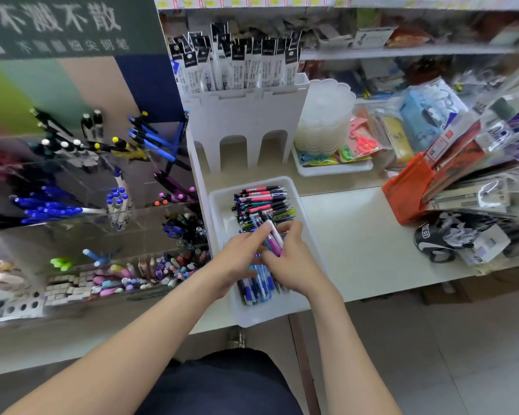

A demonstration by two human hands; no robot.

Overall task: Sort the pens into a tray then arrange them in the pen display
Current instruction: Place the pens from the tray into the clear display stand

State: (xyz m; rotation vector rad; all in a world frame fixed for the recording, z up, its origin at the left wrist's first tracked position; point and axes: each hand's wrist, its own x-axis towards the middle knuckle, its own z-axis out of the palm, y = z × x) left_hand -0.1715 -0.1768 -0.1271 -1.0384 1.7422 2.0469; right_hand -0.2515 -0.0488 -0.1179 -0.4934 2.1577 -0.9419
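A white tray (219, 205) sits on the counter, filled with several pens: black, pink and green ones (264, 202) at the far end, blue ones (256, 287) at the near end. Both hands are over the tray's middle. My right hand (294, 262) holds a small bunch of pens (272, 238), purple, white and blue, pointing up and away. My left hand (240, 256) reaches in from the left, its fingers touching the same bunch. The clear tiered pen display (108, 217) stands to the left of the tray, its compartments holding many pens.
A white cardboard stand (246, 121) with packaged refills rises behind the tray. To the right lie a stack of clear cups (324, 121), a second white tray (336, 169) with packets, an orange box (408, 193) and bagged goods. Bare counter (357, 235) lies right of the tray.
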